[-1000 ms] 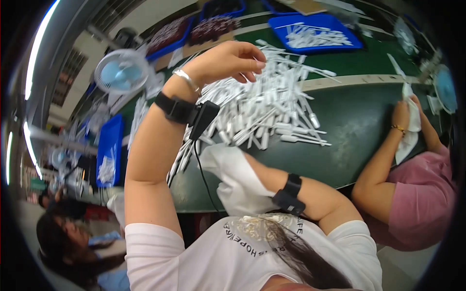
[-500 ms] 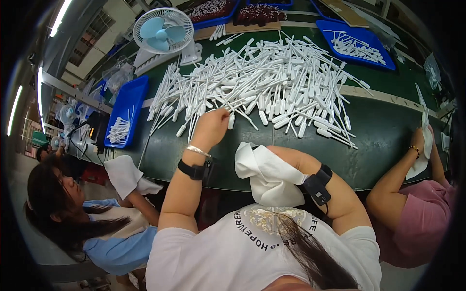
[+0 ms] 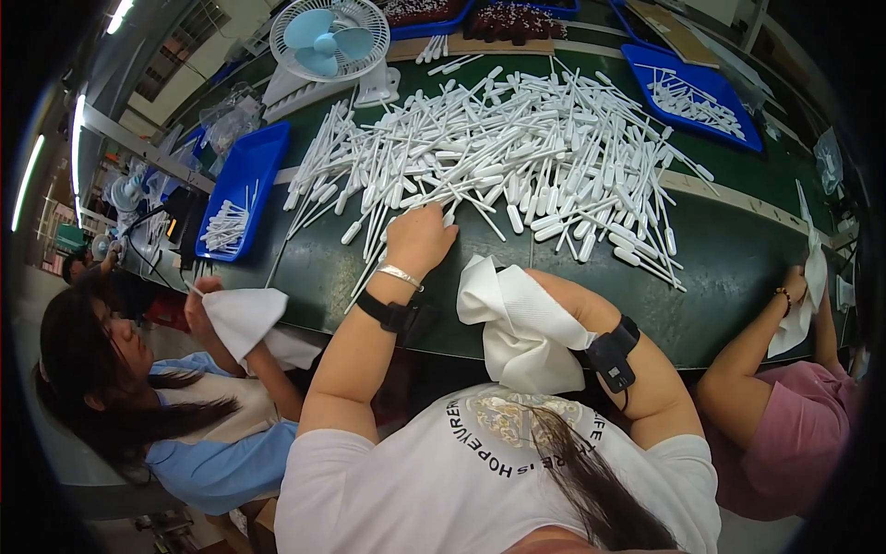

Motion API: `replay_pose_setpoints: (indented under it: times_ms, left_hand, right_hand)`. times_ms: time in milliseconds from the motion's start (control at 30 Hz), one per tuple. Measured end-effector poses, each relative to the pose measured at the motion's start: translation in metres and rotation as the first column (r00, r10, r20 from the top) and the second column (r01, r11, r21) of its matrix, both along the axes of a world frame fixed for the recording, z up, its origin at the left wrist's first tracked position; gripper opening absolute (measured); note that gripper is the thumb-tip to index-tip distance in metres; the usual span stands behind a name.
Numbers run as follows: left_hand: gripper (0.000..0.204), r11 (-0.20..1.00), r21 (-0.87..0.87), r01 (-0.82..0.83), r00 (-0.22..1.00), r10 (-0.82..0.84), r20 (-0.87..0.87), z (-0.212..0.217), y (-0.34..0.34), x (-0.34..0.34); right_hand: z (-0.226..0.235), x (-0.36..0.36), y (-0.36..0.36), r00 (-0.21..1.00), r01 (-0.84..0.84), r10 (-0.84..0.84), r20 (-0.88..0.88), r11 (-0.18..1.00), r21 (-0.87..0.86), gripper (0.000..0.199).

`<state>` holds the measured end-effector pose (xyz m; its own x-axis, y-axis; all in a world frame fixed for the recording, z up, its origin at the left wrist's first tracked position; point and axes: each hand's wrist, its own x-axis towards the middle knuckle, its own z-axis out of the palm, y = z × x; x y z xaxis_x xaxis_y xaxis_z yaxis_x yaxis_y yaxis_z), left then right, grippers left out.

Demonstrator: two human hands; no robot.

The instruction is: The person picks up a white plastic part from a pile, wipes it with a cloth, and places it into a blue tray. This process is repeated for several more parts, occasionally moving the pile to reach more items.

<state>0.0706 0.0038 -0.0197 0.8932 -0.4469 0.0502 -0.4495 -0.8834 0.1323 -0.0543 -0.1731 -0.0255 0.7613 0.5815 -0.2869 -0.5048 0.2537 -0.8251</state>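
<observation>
A broad heap of white plastic transfer pipettes (image 3: 554, 148) covers the middle of the green table. My left hand (image 3: 421, 238) is at the heap's near edge with its fingers closed in a pinch. The bulb of one pipette (image 3: 449, 216) shows at its fingertips; the rest of it is hidden. A white ribbed cloth (image 3: 531, 332) is bunched over my right hand, close to my body at the table's near edge. The cloth hides those fingers, which appear closed in its folds.
Blue trays with pipettes stand at the left (image 3: 277, 138) and far right (image 3: 752, 129). A white fan (image 3: 329, 42) stands at the back left. People work on both sides, each with a white cloth, the left one (image 3: 242, 319) and the right one (image 3: 801, 305).
My view has shifted slightly, and my left hand has turned a little at the heap's edge. The person at the left has raised a hand and the cloth. My right hand stays in the cloth.
</observation>
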Motion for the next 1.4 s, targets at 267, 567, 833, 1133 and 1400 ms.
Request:
replay_pose_setpoints:
  times_ms: [267, 567, 833, 1133, 1400]
  left_hand:
    - [0.021, 0.985, -0.17, 0.001, 0.987, -0.028, -0.16, 0.008, 0.037, -0.017]
    - [0.022, 0.289, -0.634, -0.717, 0.286, -0.707, -0.647, 0.017, 0.084, -0.056]
    - [0.024, 0.21, -0.663, -0.718, 0.317, -0.749, -0.582, -0.001, 0.055, -0.075]
    - [0.018, 0.166, -0.682, -0.712, 0.341, -0.767, -0.543, -0.002, 0.033, -0.08]
    - [0.017, 0.055, -0.701, -0.711, 0.428, -0.758, -0.493, 0.004, 0.037, -0.085]
  right_hand:
    - [0.027, -0.001, -0.005, 0.911, 0.394, -0.411, 0.026, 0.888, 0.236, 0.03]
    - [0.011, 0.009, -0.001, 0.789, 0.613, -0.595, -0.155, 0.741, 0.275, 0.032]
    - [-0.002, 0.001, 0.005, 0.804, 0.595, -0.585, -0.109, 0.793, 0.13, 0.037]
    - [-0.007, 0.005, 0.0, 0.823, 0.532, -0.522, 0.225, 0.847, 0.016, 0.033]
    - [-0.003, 0.006, 0.002, 0.868, 0.465, -0.462, 0.181, 0.885, 0.026, 0.033]
